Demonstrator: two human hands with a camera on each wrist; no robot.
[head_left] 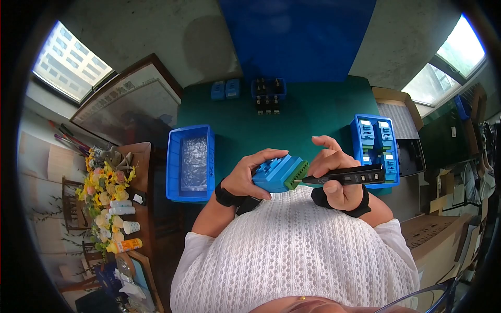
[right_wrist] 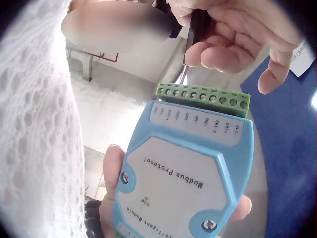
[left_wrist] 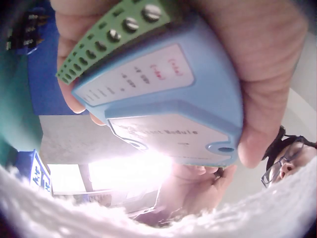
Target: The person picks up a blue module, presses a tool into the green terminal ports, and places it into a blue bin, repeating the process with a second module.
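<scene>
My left hand (head_left: 241, 175) grips a light-blue plastic module (head_left: 272, 176) by its sides, in front of my chest. Its label reads "Modbus Protocol" in the right wrist view, and a green screw terminal block (right_wrist: 203, 96) runs along one edge. The right hand (head_left: 334, 159) holds a black pen-shaped electric screwdriver (head_left: 360, 175) between thumb and fingers. Its thin metal bit (right_wrist: 183, 75) points down at the terminal block, the tip right at the screws near one end. In the left wrist view, fingers of the left hand (left_wrist: 270, 74) wrap both sides of the module.
On the green table (head_left: 297, 115), a blue bin (head_left: 211, 167) at left holds clear plastic. Another blue bin (head_left: 357, 151) at right holds several similar modules. At the back are two blue pieces (head_left: 232, 88) and several black parts (head_left: 268, 104). An open carton (head_left: 412, 107) stands beyond the right bin.
</scene>
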